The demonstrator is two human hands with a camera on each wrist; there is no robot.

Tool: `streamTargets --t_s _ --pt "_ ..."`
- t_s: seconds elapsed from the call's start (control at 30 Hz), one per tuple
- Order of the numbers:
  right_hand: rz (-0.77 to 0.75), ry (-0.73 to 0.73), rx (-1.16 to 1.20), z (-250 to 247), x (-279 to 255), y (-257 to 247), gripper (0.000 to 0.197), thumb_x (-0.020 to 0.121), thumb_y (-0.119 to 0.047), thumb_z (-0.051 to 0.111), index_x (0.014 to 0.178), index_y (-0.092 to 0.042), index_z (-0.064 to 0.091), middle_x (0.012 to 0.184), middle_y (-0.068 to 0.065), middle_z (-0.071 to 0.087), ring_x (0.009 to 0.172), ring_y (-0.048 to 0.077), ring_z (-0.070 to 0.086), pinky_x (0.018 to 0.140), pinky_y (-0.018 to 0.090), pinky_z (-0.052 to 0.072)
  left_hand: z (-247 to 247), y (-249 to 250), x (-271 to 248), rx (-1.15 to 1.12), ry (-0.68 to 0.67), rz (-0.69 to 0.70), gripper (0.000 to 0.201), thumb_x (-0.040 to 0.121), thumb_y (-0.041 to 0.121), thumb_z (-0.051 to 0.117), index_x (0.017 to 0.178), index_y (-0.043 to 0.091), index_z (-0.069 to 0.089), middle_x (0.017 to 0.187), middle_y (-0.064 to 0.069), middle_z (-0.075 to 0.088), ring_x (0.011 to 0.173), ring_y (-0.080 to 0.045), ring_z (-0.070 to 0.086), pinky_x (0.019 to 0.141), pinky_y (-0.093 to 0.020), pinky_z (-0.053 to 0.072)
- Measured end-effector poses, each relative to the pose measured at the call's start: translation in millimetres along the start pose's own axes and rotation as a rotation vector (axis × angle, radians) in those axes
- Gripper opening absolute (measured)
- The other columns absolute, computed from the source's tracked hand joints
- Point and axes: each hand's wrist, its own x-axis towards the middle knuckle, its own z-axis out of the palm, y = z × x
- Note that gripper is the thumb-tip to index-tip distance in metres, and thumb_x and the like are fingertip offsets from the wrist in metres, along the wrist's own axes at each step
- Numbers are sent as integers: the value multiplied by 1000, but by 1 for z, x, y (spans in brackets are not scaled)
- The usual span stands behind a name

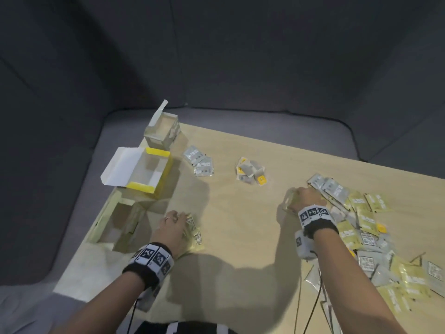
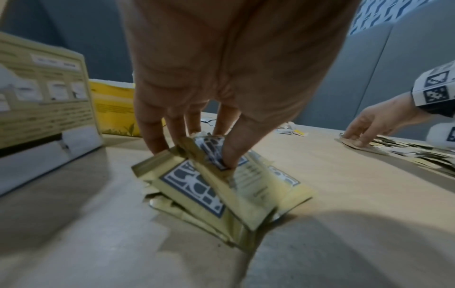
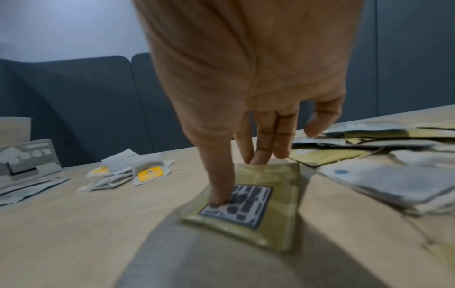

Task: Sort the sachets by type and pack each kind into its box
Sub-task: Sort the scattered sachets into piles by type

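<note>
- My left hand (image 2: 197, 81) pinches a fanned stack of gold sachets (image 2: 216, 187) resting on the tabletop (image 1: 240, 225), just beside the olive box (image 1: 120, 222).
- My right hand (image 3: 246, 97) has straight fingers pressing one gold sachet (image 3: 256, 202) flat at the edge of the mixed pile (image 1: 375, 232); it grips nothing.
- Risk: the stack is loosely fanned. If I lift it unsquared, I judge the outer sachets may slip out or jam on the box rim.
- Risk: dragging the single sachet by pressure alone may pull a grey neighbour along and mix the types.
- The head view alone shows all boxes: grey box (image 1: 163, 131), yellow box (image 1: 149, 169), olive box, and the grey sachets (image 1: 199, 161) and tea bags (image 1: 250, 172) sorted out.
- The wrist views alone show the finger contact.
</note>
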Motion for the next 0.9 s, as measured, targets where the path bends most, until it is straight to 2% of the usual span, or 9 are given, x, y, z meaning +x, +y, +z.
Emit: streamTargets --t_s 0.07,0.17,0.33,0.43,0.5,0.57,0.63,0.73,0.9 --pt "6 -53 -14 -2 -12 1 38 81 -27 65 117 -16 56 119 10 60 116 32 52 92 43 45 -2 -3 0 -50 -14 8 62 87 29 54 144 21 29 149 -11 22 133 -32 30 108 -42 34" --pt "-154 -124 39 8 -36 -16 24 88 -13 56 108 -8 66 114 14 66 107 31 60 89 37 49 -1 -7 1 -92 -15 -1 66 85 27 59 144 23 30 150 -9 23 133 -33 30 109 -42 34" --pt "-243 -67 226 45 -93 -46 29 89 -16 51 117 -7 54 119 12 50 113 33 50 98 35 41 2 -4 1 -91 16 -3 64 86 26 58 144 21 31 150 -12 24 131 -35 31 109 -44 33" --pt "-312 -85 173 52 -125 -42 52 81 -35 63 122 -6 48 118 11 50 115 31 45 98 39 40 4 -7 1 -92 21 -4 67 84 28 61 144 22 32 150 -12 25 131 -36 32 109 -44 34" --pt "-414 -137 67 59 -147 -39 73 66 -45 71 121 -9 40 115 10 46 111 29 42 92 37 41 6 -9 1 -95 23 -3 68 83 27 62 144 23 32 151 -12 24 131 -36 32 108 -45 34" --pt "-489 -272 79 74 -165 -38 103 48 -49 82 131 -19 29 123 6 37 114 24 35 92 38 44 8 -9 0 -102 20 -1 69 83 25 62 144 23 31 151 -12 23 131 -37 31 108 -47 34" --pt "-610 -339 61 90 -179 -39 117 43 -42 89 137 -25 23 128 3 31 117 21 33 92 39 47 9 -10 0 -101 19 3 69 82 26 63 144 22 31 151 -12 22 131 -37 31 108 -47 34" --pt "-735 -210 22 106 -185 -54 97 55 -33 87 133 -22 29 122 2 35 112 21 39 85 35 47 8 -10 0 -112 28 1 67 82 27 61 143 20 33 151 -12 23 131 -37 31 109 -46 33" --pt "-685 -128 249 104 -171 -106 65 72 -30 79 122 -11 40 122 8 41 100 27 55 88 39 49 10 -13 2 -179 33 -1 67 82 17 60 144 18 34 152 -13 22 134 -37 29 112 -44 28"
